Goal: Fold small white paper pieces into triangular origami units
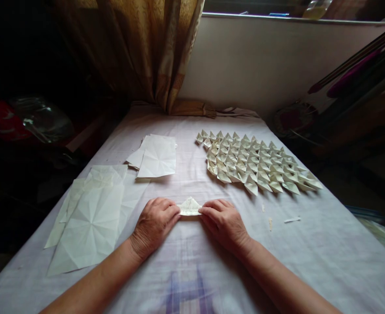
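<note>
Between my two hands is a small folded paper boat [190,206] with a pointed peak in its middle. My left hand [156,220] pinches its left end, and my right hand [223,221] pinches its right end. Beyond my right hand lie many similar folded paper boats [251,159], set close together in rows. To the left are creased paper sheets [92,218], loosely overlapping, with star-like fold lines. A smaller stack of paper sheets [159,155] lies farther back, past my left hand.
A pale cloth [189,261] covers the table. Small paper scraps [270,224] and a thin white strip [292,219] lie right of my right hand. A gold curtain [166,52] hangs at the far edge before a white wall [254,65].
</note>
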Action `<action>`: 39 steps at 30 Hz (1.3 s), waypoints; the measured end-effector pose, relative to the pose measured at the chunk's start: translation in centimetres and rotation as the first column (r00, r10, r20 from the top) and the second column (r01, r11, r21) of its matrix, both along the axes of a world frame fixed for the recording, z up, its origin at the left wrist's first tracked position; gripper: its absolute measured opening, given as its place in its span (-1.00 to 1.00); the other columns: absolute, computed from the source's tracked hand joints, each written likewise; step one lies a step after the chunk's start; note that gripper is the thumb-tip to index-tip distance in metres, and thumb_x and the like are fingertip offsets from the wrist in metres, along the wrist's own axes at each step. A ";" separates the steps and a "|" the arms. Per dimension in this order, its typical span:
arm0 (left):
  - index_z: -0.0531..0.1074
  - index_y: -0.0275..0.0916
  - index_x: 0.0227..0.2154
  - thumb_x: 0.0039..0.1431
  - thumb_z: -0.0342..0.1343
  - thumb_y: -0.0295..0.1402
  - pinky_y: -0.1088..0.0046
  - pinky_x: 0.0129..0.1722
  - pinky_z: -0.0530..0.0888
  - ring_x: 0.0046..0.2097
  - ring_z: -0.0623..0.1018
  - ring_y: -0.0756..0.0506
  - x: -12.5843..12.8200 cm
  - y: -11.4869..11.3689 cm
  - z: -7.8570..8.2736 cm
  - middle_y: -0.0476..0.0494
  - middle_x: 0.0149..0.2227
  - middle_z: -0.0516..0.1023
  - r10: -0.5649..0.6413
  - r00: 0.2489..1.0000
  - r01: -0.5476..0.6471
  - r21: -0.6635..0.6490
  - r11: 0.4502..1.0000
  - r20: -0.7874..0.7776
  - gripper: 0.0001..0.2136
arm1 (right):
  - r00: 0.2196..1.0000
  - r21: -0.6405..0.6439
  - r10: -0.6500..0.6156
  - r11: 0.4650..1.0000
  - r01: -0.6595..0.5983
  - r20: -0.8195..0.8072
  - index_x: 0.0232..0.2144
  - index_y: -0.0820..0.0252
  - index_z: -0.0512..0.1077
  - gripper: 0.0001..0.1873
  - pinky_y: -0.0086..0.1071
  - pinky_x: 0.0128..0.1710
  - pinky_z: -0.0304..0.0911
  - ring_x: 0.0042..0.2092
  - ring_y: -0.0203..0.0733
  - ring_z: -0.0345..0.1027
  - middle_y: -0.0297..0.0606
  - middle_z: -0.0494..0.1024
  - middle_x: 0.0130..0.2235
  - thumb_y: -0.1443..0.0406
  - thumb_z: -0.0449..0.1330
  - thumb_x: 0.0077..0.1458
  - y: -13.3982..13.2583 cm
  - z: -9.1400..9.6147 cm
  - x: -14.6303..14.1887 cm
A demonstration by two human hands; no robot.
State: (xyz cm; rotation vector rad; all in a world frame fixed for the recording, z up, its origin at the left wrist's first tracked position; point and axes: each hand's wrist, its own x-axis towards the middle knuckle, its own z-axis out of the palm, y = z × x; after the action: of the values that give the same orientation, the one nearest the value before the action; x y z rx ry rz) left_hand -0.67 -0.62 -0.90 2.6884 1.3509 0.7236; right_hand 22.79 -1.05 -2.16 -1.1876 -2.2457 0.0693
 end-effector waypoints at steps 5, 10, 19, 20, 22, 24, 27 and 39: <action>0.48 -0.19 -0.31 0.28 0.05 -0.36 0.27 -0.16 0.36 -0.19 0.46 -0.14 0.1 0.4 0.1 -0.07 -0.26 0.54 0.027 1.000 -0.026 -0.114 0.993 0.006 -0.88 | 0.996 -0.086 -0.013 0.996 0.005 -0.088 -0.32 0.08 0.53 -0.87 -0.30 -0.24 0.17 -0.25 -0.16 0.36 -0.28 0.58 -0.27 0.29 0.17 0.21 0.3 -0.5 0.8; 0.46 -0.20 -0.34 0.27 0.05 -0.37 0.26 -0.10 0.36 -0.16 0.46 -0.13 0.5 0.6 0.1 -0.09 -0.22 0.54 0.069 0.997 -0.062 -0.163 0.985 0.037 -0.88 | 0.992 -0.170 -0.066 0.984 0.047 -0.104 -0.41 0.12 0.50 -0.86 -0.27 -0.20 0.15 -0.23 -0.16 0.37 -0.28 0.57 -0.29 0.30 0.18 0.19 0.9 -0.2 0.8; 0.38 -0.22 -0.46 0.23 0.06 -0.36 0.20 -0.06 0.36 -0.10 0.42 -0.18 1.3 1.6 0.6 -0.14 -0.15 0.50 0.146 0.989 -0.139 -0.212 0.967 0.018 -0.85 | 0.980 -0.209 -0.186 0.963 0.170 -0.064 -0.50 0.17 0.41 -0.83 -0.24 -0.18 0.06 -0.24 -0.15 0.31 -0.27 0.52 -0.31 0.31 0.18 0.14 1.2 0.5 -0.4; 0.38 -0.22 -0.47 0.23 0.06 -0.36 0.20 -0.07 0.36 -0.10 0.42 -0.19 1.3 1.7 0.6 -0.15 -0.15 0.50 0.148 0.989 -0.142 -0.216 0.966 0.010 -0.84 | 0.978 -0.214 -0.195 0.961 0.176 -0.071 -0.51 0.17 0.40 -0.83 -0.24 -0.18 0.06 -0.24 -0.15 0.31 -0.28 0.51 -0.31 0.31 0.19 0.13 1.1 0.5 -0.5; 0.38 -0.21 -0.48 0.24 0.05 -0.35 0.18 -0.07 0.36 -0.10 0.42 -0.19 1.4 1.8 0.6 -0.15 -0.15 0.49 0.152 0.988 -0.148 -0.223 0.963 -0.002 -0.83 | 0.975 -0.224 -0.206 0.957 0.183 -0.083 -0.52 0.17 0.38 -0.82 -0.24 -0.17 0.05 -0.23 -0.16 0.31 -0.28 0.51 -0.31 0.32 0.19 0.12 1.0 0.4 -0.6; 0.38 -0.21 -0.47 0.24 0.03 -0.35 0.17 -0.06 0.36 -0.09 0.42 -0.20 1.4 1.9 0.6 -0.16 -0.14 0.49 0.158 0.987 -0.156 -0.227 0.961 -0.009 -0.83 | 0.973 -0.229 -0.212 0.955 0.187 -0.088 -0.52 0.17 0.38 -0.82 -0.24 -0.17 0.05 -0.23 -0.15 0.31 -0.29 0.50 -0.32 0.32 0.19 0.12 1.1 0.4 -0.6; 0.39 -0.20 -0.45 0.25 0.01 -0.35 0.16 -0.06 0.35 -0.08 0.41 -0.21 1.5 1.8 0.6 -0.17 -0.12 0.49 0.171 0.985 -0.170 -0.233 0.957 -0.017 -0.84 | 0.971 -0.232 -0.218 0.954 0.192 -0.094 -0.52 0.17 0.37 -0.82 -0.23 -0.17 0.05 -0.24 -0.16 0.30 -0.29 0.50 -0.33 0.32 0.19 0.12 1.1 0.4 -0.6; 0.40 -0.19 -0.46 0.22 0.02 -0.34 0.14 -0.08 0.34 -0.05 0.39 -0.22 1.6 1.9 0.6 -0.16 -0.08 0.46 0.190 0.981 -0.193 -0.275 0.942 -0.036 -0.84 | 0.966 -0.270 -0.235 0.942 0.200 -0.106 -0.52 0.15 0.35 -0.81 -0.22 -0.16 0.05 -0.23 -0.15 0.31 -0.29 0.50 -0.33 0.30 0.19 0.13 1.2 0.4 -0.6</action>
State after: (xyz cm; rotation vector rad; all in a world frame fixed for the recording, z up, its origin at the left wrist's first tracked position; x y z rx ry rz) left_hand 0.96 1.26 -0.29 2.3702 1.5988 0.4905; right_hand 22.23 0.19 -1.74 -1.5145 -2.0157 0.3533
